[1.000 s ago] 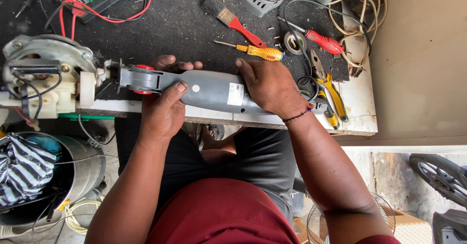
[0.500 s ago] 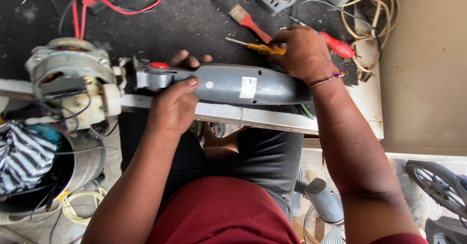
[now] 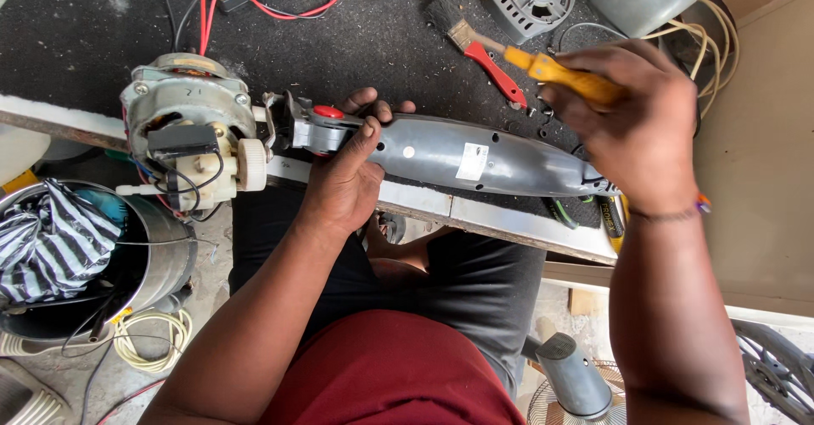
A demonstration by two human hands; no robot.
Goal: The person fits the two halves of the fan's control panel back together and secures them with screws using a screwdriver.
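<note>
Both grip: right hand [image 3: 632,124] has lifted the yellow screwdriver [image 3: 560,73]; left hand [image 3: 343,175] apparently still clasps the grey housing [image 3: 475,158].

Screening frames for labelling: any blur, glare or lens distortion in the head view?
Head view: even, soft daylight with faint shadows; slight sheen, no blown glare, on the grey housing gripped by the left hand; mild softness on the right hand and its yellow-handled screwdriver; the fan motor is sharp; wide-angle stretch at the edges, the workbench edge looking slanted.
</note>
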